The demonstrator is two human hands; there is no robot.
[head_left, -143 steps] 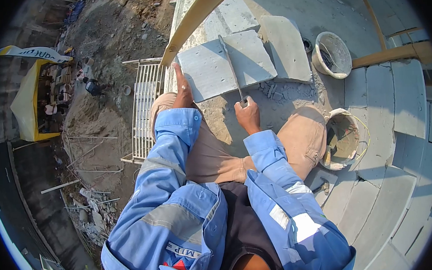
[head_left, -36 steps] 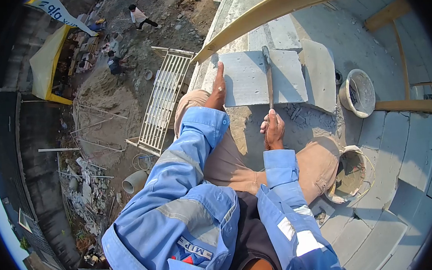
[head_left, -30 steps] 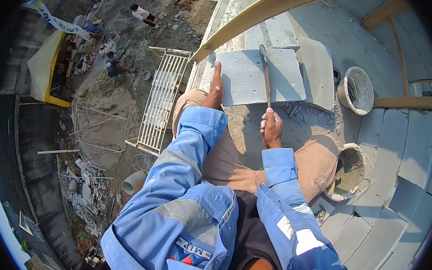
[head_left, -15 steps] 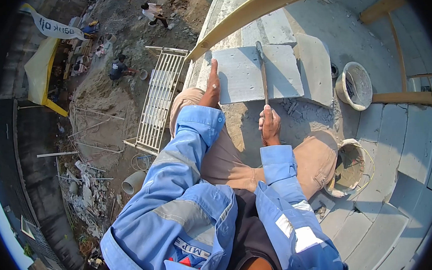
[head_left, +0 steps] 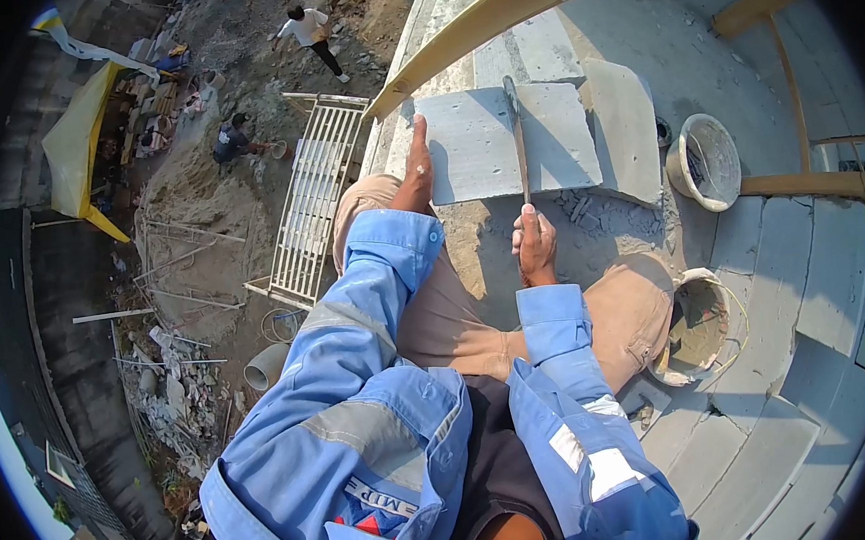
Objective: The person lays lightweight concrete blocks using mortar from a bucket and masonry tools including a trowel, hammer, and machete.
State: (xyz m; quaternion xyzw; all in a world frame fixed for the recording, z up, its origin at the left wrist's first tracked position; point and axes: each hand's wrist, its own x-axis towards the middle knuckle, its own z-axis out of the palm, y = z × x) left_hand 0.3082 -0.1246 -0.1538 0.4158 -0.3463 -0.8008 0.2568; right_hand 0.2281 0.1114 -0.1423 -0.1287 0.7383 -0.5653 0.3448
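Note:
A pale grey aerated concrete block (head_left: 469, 152) lies across the work spot in front of my knees. My left hand (head_left: 416, 174) holds its left end, the thumb side showing along the edge and the other fingers mostly hidden. In my right hand (head_left: 535, 247), fingers wrapped round the near end, is a long machete-like blade (head_left: 518, 144). Seen nearly edge-on, it lies across the block's top and points away from me. Just right of the block rests another grey block (head_left: 624, 131), slightly tilted. Crumbled grey bits (head_left: 604, 216) are scattered below them.
A curved wooden beam (head_left: 496, 30) arches over the far side. On the right are a white bucket (head_left: 681, 164) and a mortar-smeared bucket (head_left: 724, 350). The wall edge drops to the ground at left, past a slatted metal frame (head_left: 319, 198). Two people are down there.
The blade and block keep nearly the same relation, both shifted slightly up and left in view. Below, the walking person has changed stride and moved slightly.

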